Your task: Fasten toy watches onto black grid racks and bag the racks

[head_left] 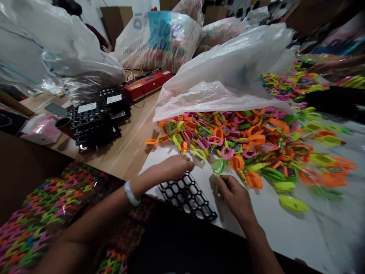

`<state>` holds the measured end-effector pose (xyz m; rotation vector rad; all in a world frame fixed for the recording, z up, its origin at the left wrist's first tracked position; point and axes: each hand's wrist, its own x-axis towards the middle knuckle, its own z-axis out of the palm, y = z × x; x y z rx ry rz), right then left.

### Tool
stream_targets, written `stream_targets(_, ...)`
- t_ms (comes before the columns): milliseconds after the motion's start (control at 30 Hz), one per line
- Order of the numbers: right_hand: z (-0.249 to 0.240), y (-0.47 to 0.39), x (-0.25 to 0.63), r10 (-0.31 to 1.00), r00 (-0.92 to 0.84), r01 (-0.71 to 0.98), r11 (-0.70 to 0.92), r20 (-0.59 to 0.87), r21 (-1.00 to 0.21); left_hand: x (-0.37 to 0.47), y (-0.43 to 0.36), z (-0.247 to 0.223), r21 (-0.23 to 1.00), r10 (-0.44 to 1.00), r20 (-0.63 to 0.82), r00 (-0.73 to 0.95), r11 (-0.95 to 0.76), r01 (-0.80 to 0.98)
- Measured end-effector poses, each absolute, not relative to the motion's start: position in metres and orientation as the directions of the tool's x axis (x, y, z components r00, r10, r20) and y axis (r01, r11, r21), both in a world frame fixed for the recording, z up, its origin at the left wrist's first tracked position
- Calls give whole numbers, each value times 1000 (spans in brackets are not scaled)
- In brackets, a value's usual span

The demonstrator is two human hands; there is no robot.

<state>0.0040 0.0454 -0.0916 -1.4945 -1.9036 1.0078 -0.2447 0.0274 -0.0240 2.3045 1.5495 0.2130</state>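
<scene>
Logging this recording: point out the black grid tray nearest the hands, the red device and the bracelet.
Black grid tray (188,193): head view, lattice.
Red device (148,85): head view, front side.
Bracelet (131,194): head view, band.

Black lattice tray (187,194) near green trinket (223,164)

The counter (137,140) has a wood-grain top. A white sheet (276,220) covers its right-hand portion. On the sheet lies a loose heap of multicoloured plastic pieces (256,140), mainly orange, yellow, green and pink, with single pieces scattered along the edge. A black lattice tray (186,195) lies near the front edge of the sheet. On the bare wood: a red elongated unit (149,84) toward the rear; stacked black trays (88,131) bearing white labels; a dark cup (66,127) beside them; and a pink-and-white package (41,130) at far left.
</scene>
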Motion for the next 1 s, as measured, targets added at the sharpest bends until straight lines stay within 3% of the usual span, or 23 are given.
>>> stream_targets(167, -85, 32, 10, 974, -151, 339, -110, -170, -934, -196, 10, -60, 347, 957, 129, 259, -288, 892)
stream_targets(300, -89, 26, 8, 984, -64, 134, -157, -167, -978, -187, -58, -88, 476, 891, 429, -150, -82, 876)
stream_targets(433, -93, 18, 5, 990, 29, 66, -136, -135, -988, -174, -101, -108, 440, 889, 383, -252, 64, 896)
stream_targets(567, -91, 6, 3, 986, 95, 127, -150, -138, -981, -172, -91, -115, 473, 858, 333, -392, 208, 856)
stream_targets(667, -87, 4, 3, 985, 24, 202, -171, -170, -964, -181, -70, -114, 512, 848, 301, -436, 242, 824)
stream_targets(767, -79, 14, 1, 977, -122, 248, -141, -176, -958, -188, -57, -112, 520, 892, 289, -348, 159, 839)
stream_targets(1000, -70, 41, -35, 846, -500, 185, -104, -185, -977, -185, -66, -113, 492, 936, 274, -221, 61, 868)
